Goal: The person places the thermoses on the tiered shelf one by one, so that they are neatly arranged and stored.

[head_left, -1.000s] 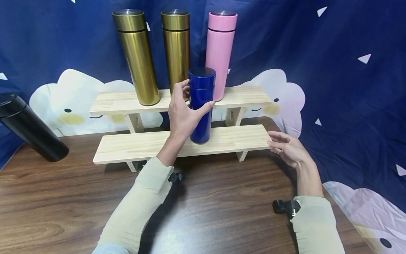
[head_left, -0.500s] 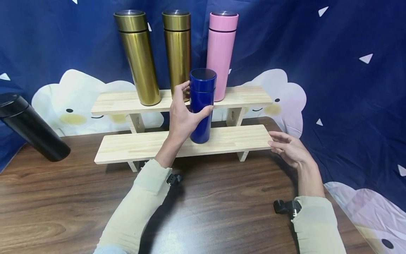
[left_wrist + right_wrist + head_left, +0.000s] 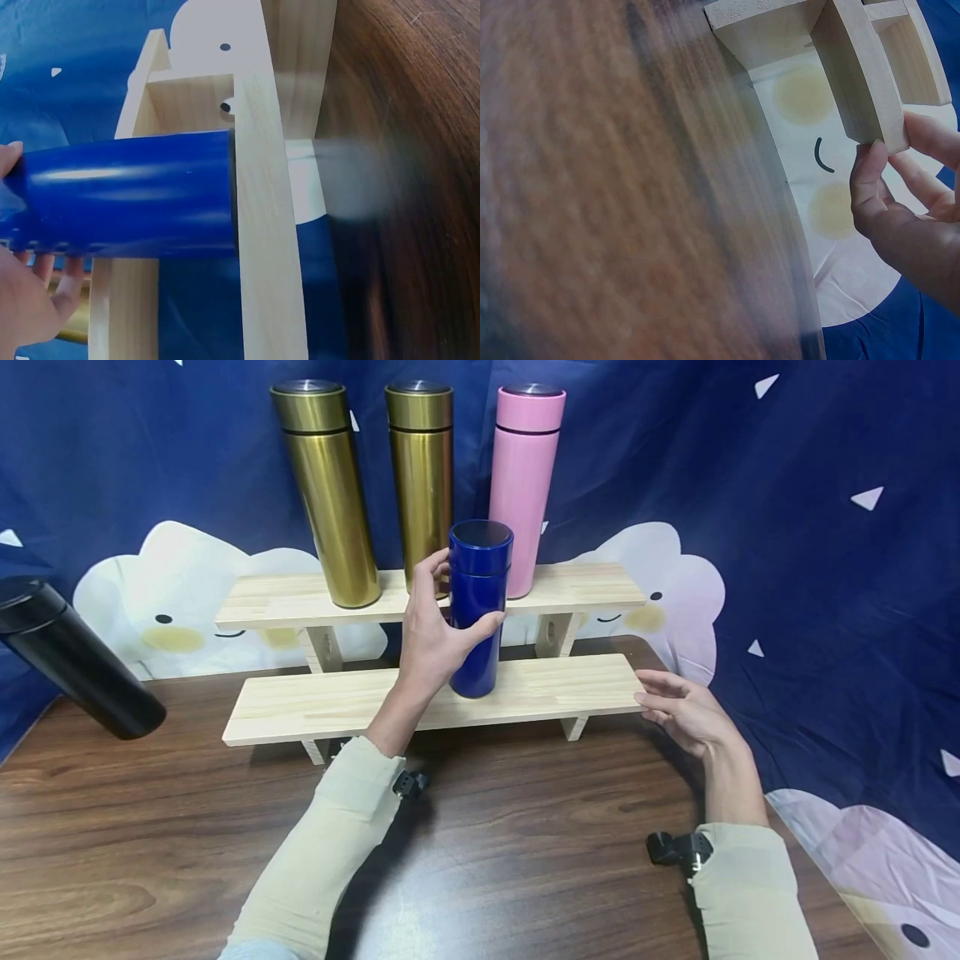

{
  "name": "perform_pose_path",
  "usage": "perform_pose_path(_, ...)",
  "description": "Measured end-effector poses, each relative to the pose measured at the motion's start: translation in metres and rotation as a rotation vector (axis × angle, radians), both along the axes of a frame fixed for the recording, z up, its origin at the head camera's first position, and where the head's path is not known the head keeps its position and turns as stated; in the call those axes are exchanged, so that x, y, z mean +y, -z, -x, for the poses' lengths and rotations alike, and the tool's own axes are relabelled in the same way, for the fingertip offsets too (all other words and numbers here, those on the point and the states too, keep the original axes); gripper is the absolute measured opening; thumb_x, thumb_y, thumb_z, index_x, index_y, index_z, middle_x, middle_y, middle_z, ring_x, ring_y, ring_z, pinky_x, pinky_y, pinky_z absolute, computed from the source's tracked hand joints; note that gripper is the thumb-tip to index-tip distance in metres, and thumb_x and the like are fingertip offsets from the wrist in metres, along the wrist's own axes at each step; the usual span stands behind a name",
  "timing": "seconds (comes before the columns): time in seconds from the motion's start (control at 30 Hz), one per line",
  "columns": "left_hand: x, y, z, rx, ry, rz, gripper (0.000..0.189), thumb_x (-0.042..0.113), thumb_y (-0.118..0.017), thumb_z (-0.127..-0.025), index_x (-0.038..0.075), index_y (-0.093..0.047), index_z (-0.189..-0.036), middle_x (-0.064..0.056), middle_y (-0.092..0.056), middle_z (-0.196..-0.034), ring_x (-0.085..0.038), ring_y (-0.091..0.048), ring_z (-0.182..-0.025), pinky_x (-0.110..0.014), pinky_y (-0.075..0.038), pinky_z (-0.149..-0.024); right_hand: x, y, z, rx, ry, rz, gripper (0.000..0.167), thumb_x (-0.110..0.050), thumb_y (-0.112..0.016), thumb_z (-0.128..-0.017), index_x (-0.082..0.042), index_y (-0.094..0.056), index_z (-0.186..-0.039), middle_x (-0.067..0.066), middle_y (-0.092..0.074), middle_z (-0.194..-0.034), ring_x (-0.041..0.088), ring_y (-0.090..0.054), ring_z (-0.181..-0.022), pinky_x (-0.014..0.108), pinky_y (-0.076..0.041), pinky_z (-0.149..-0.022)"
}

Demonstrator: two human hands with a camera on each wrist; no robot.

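Observation:
A blue thermos bottle (image 3: 480, 593) stands upright on the lower board (image 3: 562, 687) of a two-tier wooden shelf. My left hand (image 3: 433, 631) grips its upper half, thumb on the near side and fingers round the left. In the left wrist view, the base of the blue thermos (image 3: 135, 195) meets the board. My right hand (image 3: 686, 712) pinches the right end of the lower board; the right wrist view shows thumb and fingers at that board's end (image 3: 866, 75). Behind, on the upper board (image 3: 585, 587), stand two gold thermos bottles (image 3: 337, 518) (image 3: 422, 493) and a pink one (image 3: 525, 493).
A black thermos bottle (image 3: 82, 664) stands on the brown wooden table (image 3: 525, 860) at the far left. Behind everything hangs a dark blue cloth (image 3: 787, 577) with clouds and small triangles. Bare board lies on both sides of the blue thermos.
My left thumb has slid slightly down along the blue thermos. The head view has shifted a little; the right hand keeps its place at the board's end.

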State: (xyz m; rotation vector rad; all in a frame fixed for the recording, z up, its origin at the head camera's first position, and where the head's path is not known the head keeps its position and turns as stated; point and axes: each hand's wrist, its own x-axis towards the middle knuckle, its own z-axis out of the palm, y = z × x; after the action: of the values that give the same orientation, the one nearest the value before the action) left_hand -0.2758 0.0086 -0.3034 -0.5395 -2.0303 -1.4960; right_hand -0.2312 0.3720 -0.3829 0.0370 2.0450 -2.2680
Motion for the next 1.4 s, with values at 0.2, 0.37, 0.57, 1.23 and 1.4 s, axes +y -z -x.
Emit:
perform_pose_path(0.2, -0.006, 0.003, 0.003, 0.047, -0.016, 0.053, 0.088, 0.036, -0.089, -0.077, 0.012, -0.04, -0.146, -0.011, -0.055, -0.127, -0.021, -0.056, -0.114, -0.04, -0.053, -0.089, 0.0, 0.0, 0.0, -0.004, 0.0, 0.0, 0.034, 0.004, -0.068, -0.093, -0.008, -0.06, -0.123, -0.001, -0.066, -0.107, 0.009, -0.066, -0.089, 0.021, -0.053, -0.074)
perform_pose_path(0.37, -0.015, 0.007, 0.005, 0.129, -0.072, 0.108, 0.085, 0.039, -0.089, -0.077, 0.008, -0.046, -0.143, -0.013, -0.059, -0.123, -0.022, -0.056, -0.114, -0.039, -0.049, -0.09, 0.001, 0.001, 0.0, 0.005, -0.006, 0.008, 0.033, 0.005, -0.068, -0.093, -0.009, -0.062, -0.122, -0.001, -0.067, -0.107, 0.009, -0.066, -0.088, 0.021, -0.053, -0.073)
perform_pose_path(0.57, -0.028, 0.007, 0.005, 0.246, -0.16, 0.254, 0.079, 0.045, -0.086, -0.078, 0.003, -0.054, -0.137, -0.016, -0.06, -0.122, -0.029, -0.054, -0.113, -0.043, -0.043, -0.095, 0.002, 0.001, 0.0, 0.018, -0.014, 0.017, 0.031, 0.006, -0.066, -0.093, -0.01, -0.063, -0.12, 0.001, -0.067, -0.104, 0.01, -0.066, -0.088, 0.022, -0.053, -0.073)
perform_pose_path(1.23, -0.087, 0.017, 0.0, 0.445, -0.399, 0.547, 0.07, 0.053, -0.08, -0.083, 0.003, -0.062, -0.128, -0.018, -0.064, -0.125, -0.037, -0.059, -0.115, -0.052, -0.049, -0.092, -0.001, 0.002, 0.0, 0.014, -0.022, 0.001, 0.032, 0.005, -0.066, -0.094, -0.007, -0.06, -0.123, 0.0, -0.067, -0.104, 0.01, -0.066, -0.088, 0.022, -0.053, -0.074)
perform_pose_path(1.4, -0.097, 0.017, -0.001, 0.455, -0.437, 0.588, 0.07, 0.056, -0.078, -0.083, 0.004, -0.063, -0.128, -0.017, -0.063, -0.125, -0.036, -0.059, -0.115, -0.053, -0.049, -0.088, 0.0, 0.001, -0.001, 0.019, -0.02, 0.001, 0.031, 0.005, -0.066, -0.094, -0.008, -0.062, -0.121, 0.0, -0.067, -0.103, 0.01, -0.066, -0.087, 0.022, -0.053, -0.073)
